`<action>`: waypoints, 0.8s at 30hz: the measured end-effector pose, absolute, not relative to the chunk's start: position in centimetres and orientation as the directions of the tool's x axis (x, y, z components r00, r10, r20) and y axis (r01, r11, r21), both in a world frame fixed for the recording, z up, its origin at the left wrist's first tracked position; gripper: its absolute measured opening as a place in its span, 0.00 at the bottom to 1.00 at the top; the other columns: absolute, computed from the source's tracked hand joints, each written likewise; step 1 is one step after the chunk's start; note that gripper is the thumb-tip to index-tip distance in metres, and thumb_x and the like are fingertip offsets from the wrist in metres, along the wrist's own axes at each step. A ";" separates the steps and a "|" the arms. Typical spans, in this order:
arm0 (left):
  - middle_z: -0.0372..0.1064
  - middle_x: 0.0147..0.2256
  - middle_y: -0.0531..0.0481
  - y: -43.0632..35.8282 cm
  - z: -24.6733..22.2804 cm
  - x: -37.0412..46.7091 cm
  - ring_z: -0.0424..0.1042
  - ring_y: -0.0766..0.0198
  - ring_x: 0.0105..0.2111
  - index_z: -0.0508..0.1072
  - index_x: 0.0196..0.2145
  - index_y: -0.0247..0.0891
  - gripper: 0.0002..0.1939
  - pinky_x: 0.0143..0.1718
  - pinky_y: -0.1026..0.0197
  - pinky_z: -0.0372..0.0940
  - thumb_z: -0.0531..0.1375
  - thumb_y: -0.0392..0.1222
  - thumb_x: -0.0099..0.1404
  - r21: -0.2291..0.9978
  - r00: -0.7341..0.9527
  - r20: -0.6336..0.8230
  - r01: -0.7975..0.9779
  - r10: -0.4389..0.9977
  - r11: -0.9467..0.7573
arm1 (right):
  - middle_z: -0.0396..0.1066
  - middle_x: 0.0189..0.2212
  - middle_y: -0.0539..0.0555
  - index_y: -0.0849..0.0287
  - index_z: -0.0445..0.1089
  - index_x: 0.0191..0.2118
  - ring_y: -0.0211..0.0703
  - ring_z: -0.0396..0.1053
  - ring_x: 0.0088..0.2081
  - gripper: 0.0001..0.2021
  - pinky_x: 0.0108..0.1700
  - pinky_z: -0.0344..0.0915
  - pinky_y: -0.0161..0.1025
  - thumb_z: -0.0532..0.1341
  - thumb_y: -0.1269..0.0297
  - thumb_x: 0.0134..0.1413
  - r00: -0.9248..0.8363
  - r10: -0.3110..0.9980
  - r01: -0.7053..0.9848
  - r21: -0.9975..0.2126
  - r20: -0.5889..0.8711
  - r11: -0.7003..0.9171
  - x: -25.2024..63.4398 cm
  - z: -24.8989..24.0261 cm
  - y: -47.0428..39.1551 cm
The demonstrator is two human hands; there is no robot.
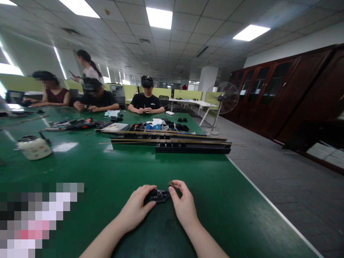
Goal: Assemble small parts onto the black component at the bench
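Note:
My left hand (141, 205) grips a small black mechanical part (160, 196) with some shiny metal on its top, thumb in front and fingers behind. Just to the right, my right hand (184, 202) pinches a small dark piece (170, 184) between thumb and fingers, close above the black part's right end. Whether the two pieces touch I cannot tell. Both hands are low over the near side of the green table (129, 170). What kind of parts these are is too small to make out.
Long black rails (193, 147) with thin brass-coloured rods lie across the table ahead. Behind them are tools, a blue packet (153, 127) and loose parts. A cream jar (34, 148) stands left. Several people sit or stand beyond. The table's right edge (268, 199) borders the floor.

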State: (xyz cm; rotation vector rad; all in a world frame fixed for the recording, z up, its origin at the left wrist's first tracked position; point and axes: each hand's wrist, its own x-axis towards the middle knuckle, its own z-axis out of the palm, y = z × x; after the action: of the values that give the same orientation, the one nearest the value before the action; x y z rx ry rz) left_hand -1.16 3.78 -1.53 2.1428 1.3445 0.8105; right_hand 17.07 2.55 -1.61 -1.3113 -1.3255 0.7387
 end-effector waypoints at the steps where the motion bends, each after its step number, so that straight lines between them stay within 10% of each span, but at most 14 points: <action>1: 0.68 0.44 0.46 3.8 -1.6 -1.2 0.66 0.56 0.45 0.67 0.47 0.42 0.20 0.49 0.51 0.60 0.57 0.38 0.55 0.668 0.343 0.231 0.625 0.911 -0.404 | 0.72 0.37 0.55 0.57 0.67 0.38 0.45 0.69 0.41 0.11 0.45 0.63 0.41 0.58 0.59 0.49 0.191 0.948 0.277 -0.940 0.255 0.197 17.1 -1.6 2.6; 24: 0.68 0.45 0.46 3.7 -1.4 -1.2 0.65 0.55 0.46 0.67 0.46 0.42 0.19 0.49 0.50 0.59 0.57 0.38 0.55 0.677 0.349 0.223 0.616 0.910 -0.402 | 0.73 0.36 0.55 0.57 0.66 0.39 0.44 0.70 0.40 0.12 0.44 0.63 0.40 0.56 0.56 0.51 0.234 0.946 0.262 -0.952 0.222 0.158 17.1 -1.8 2.7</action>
State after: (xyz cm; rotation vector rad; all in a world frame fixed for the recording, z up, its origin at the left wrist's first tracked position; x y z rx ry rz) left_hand -1.20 3.72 -1.43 2.1340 1.3283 0.8094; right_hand 17.10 2.67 -1.81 -1.3462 -1.2641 0.7472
